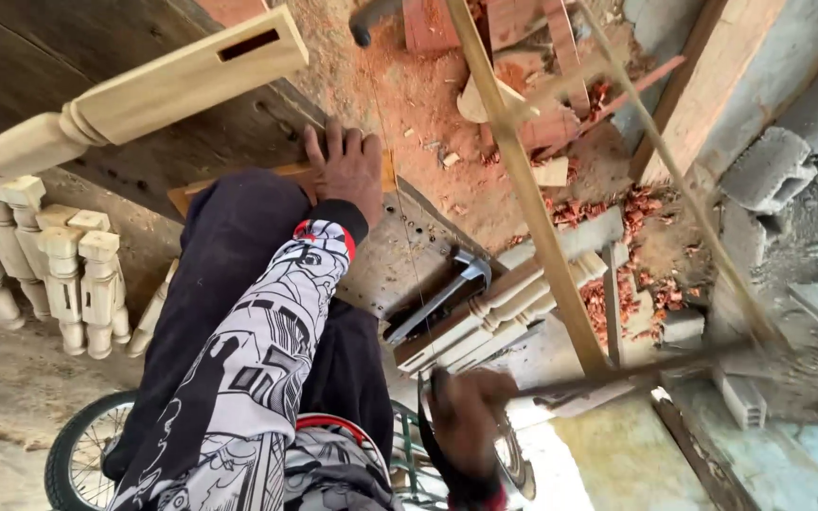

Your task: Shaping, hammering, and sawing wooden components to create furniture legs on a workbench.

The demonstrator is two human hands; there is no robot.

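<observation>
Left hand (pixel 347 170) is lying flat on a strip (pixel 281 176) at the near edge of the bench (pixel 144 142). The fingers are spread and unclenched, gripping nothing. Judgement: the palm is pressing down to stop the strip from sliding.

Right hand (pixel 471 416) is sitting off the bench edge, low in the view and motion-blurred. The fingers appear to be wrapping the end of a saw (pixel 532 199), a wooden frame type, though the blur is making the grip hard to confirm. A thin line, either its blade or its cord, is running from near the left hand down towards the right; I cannot tell which.

A hammer (pixel 447 289) is resting on a bundle of balusters (pixel 499 308) just beside the bench corner, within reach. One mortised baluster (pixel 182 80) is lying along the far side of the bench. More turned ones (pixel 78 274) are standing stacked at its left end. Red chips (pixel 617 284) are littering the ground, and a wheel (pixel 78 454) is showing bottom left.
</observation>
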